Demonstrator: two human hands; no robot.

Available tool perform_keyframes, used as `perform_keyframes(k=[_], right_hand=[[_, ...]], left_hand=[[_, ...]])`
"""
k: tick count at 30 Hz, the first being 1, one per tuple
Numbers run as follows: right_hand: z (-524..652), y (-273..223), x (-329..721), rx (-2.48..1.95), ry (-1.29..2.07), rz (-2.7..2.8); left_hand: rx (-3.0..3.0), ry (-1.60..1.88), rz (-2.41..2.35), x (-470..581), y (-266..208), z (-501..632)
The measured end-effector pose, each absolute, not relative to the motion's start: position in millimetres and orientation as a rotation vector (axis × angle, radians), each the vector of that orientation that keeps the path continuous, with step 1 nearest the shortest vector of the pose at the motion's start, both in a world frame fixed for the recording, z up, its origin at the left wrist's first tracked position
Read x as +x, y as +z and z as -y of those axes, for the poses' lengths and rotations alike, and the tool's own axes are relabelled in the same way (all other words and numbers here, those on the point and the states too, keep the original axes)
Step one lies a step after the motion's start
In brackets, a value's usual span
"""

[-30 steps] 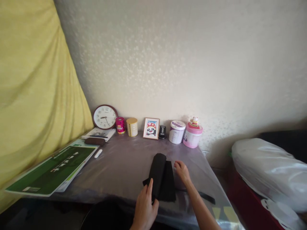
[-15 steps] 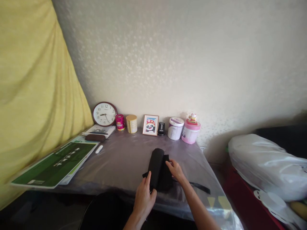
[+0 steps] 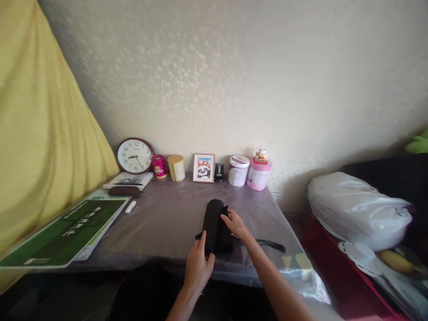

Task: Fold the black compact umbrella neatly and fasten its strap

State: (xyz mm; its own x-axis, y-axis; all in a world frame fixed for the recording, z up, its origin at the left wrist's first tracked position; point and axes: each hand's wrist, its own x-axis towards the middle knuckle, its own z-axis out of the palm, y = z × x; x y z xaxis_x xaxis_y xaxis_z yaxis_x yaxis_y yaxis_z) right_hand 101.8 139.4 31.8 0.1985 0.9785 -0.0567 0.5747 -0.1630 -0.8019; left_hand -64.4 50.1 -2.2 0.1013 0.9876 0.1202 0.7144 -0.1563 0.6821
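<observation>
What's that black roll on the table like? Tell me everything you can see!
The black roll is plain and dull, and looks like soft cloth. It lies near the table's front edge, its long side pointing away from the person. A flat black flap spreads along its right side. The left hand holds its near end; the right hand's fingertips touch the flap. Whether the dark strap beyond is attached, I can't tell.
</observation>
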Motion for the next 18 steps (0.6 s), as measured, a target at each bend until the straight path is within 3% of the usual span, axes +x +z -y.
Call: perform_keyframes(k=[18], right_hand=[[-146,34,91,-1.764,0.997,1.311]], left_hand=[[1.926,0.804,-1.658,-65,-2,-50]])
